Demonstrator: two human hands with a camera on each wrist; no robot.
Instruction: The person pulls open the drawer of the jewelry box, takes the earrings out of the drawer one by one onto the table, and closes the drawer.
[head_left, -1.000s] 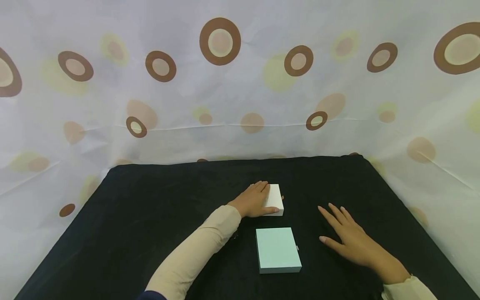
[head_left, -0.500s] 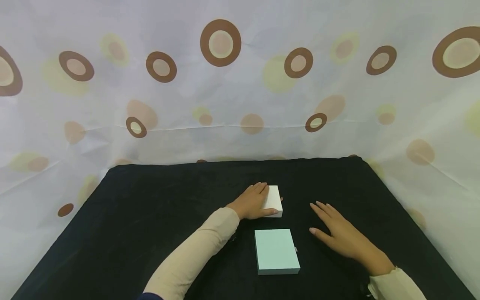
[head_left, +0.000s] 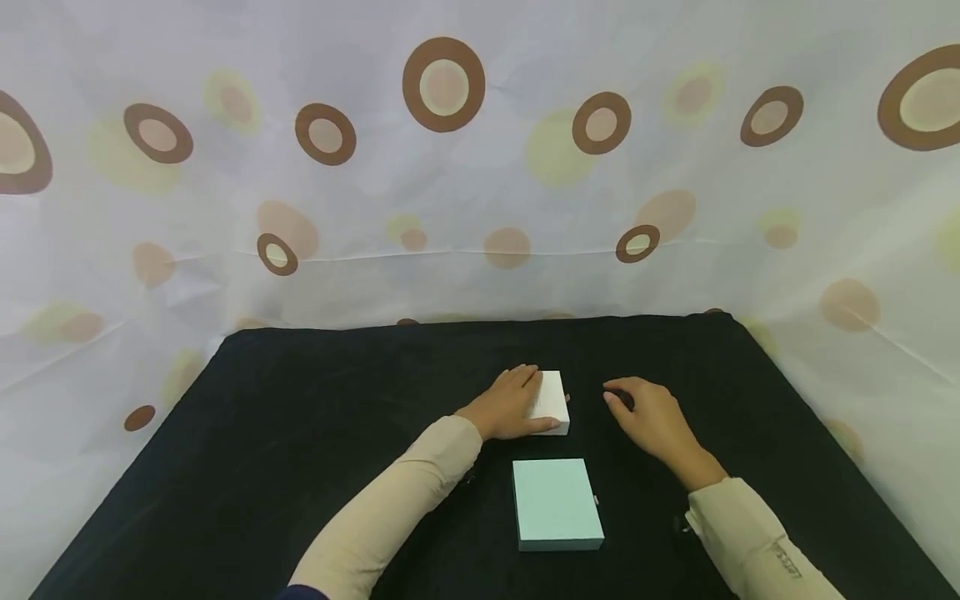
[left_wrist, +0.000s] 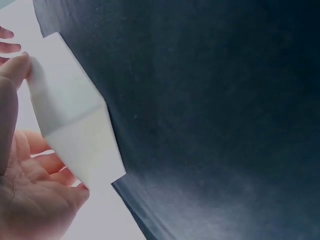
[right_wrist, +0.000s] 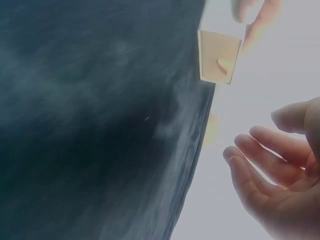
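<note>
A small white box [head_left: 551, 404] lies on the black-covered table under my left hand [head_left: 508, 407]. The fingers reach over its top and the thumb lies along the near edge. In the left wrist view, thumb and fingers hold the white box [left_wrist: 75, 100] from opposite sides. A small tab [head_left: 567, 398] sticks out of its right side; the right wrist view shows that peach-coloured end face [right_wrist: 212, 52]. My right hand [head_left: 656, 421] hovers right of the box, apart from it, fingers bent and thumb spread, with nothing between them.
A larger mint-green box [head_left: 557, 504] lies nearer to me, with a small pale tab [head_left: 596, 500] on its right side. Black cloth [head_left: 300, 433] covers the table. Behind it hangs a white curtain [head_left: 360, 208] with brown and yellow circles.
My right hand has moved left and forward toward the white box, and its straight fingers have bent. The left hand and both boxes have stayed in place.
</note>
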